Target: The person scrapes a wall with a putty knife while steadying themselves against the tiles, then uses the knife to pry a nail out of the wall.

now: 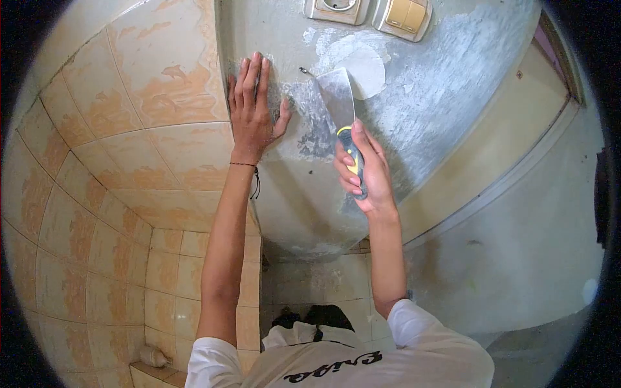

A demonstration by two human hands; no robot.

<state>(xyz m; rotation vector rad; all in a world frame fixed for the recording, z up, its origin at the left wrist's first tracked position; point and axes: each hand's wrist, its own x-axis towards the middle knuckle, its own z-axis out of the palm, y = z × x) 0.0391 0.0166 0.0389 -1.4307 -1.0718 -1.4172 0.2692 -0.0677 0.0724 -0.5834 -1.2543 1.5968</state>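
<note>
My right hand (369,169) is wrapped round the black and yellow handle of a putty knife (337,97). Its wide metal blade points up and lies against or very close to the grey wall (284,32), just left of a round white patch (367,71). Flat on the same wall, beside the tiled edge, rests my left hand (254,113), fingers spread and holding nothing. Between the two hands the wall surface is rough and scraped, with darker grey areas. A small dark nail or screw (304,70) sticks out near the blade's left side.
Above the blade are a power socket (337,5) and a light switch (402,14). Patterned tiles (162,71) cover the left wall. A door panel (498,129) stands to the right. A low tiled ledge with a pale object (153,355) is at lower left.
</note>
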